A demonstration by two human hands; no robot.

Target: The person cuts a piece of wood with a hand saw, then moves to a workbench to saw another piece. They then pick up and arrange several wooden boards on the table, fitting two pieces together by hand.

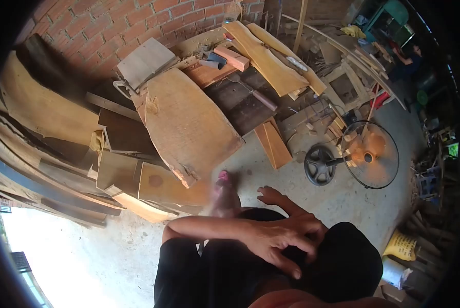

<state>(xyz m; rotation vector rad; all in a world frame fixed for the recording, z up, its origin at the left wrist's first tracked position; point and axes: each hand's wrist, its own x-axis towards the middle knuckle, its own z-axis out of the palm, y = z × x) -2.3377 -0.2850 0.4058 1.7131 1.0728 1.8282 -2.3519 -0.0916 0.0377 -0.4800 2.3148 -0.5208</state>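
Observation:
My left hand point(286, 238) reaches across my body from the left, above my dark shorts point(204, 272). Its fingers are loosely bent and apart, with nothing seen in them. Partly hidden behind it, my right hand point(273, 197) points left over the floor. Its visible fingers are apart, and no object shows in them. Ahead, a broad wooden slab point(189, 118) lies tilted on the work area, away from both hands. A long-handled tool point(258, 95) with a flat metal end rests on a dark board behind it.
A fan point(371, 154) on a round black base stands at the right. Curved planks point(45, 102) and boards are stacked at the left. Long yellowish slabs point(266, 56) lie at the back near the brick wall point(107, 31). Another person point(407, 61) is at the far right.

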